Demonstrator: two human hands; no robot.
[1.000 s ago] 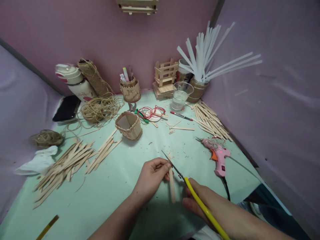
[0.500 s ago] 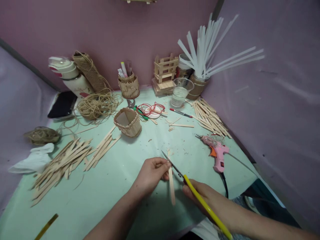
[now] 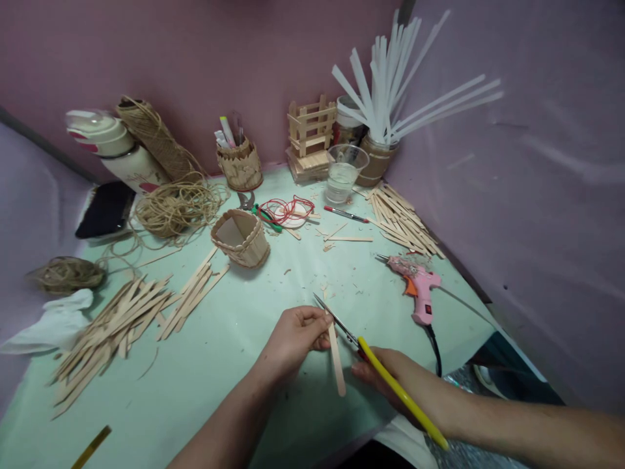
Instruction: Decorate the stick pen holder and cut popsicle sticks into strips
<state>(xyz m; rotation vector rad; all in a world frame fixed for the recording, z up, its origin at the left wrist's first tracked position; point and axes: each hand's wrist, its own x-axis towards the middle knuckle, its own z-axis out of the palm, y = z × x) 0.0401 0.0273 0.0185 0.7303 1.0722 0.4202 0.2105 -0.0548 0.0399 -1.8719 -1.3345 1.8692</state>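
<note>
My left hand (image 3: 300, 339) pinches a flat wooden craft stick (image 3: 336, 361) near its upper part, the rounded lower end pointing toward me. My right hand (image 3: 390, 378) grips yellow-handled scissors (image 3: 403, 394). Their metal blades lie across the stick's upper part, right by my left fingertips. How far the blades are parted is hard to make out. Small wood shavings are scattered on the table just beyond. Past my left hand stands a small basket made of craft sticks (image 3: 251, 247), upright, with a braided rim.
Craft sticks (image 3: 114, 326) lie heaped at left, and another pile (image 3: 403, 221) at back right. A pink glue gun (image 3: 417, 286) rests at right, its cord running toward me. Behind are a cup of liquid (image 3: 340, 182), tangled twine (image 3: 176, 205), a bottle (image 3: 129, 163) and pruning shears (image 3: 266, 218).
The view has shifted slightly, so the background things sit a little further left. Both hands keep nearly the same pose, with the scissors still across the craft stick.
</note>
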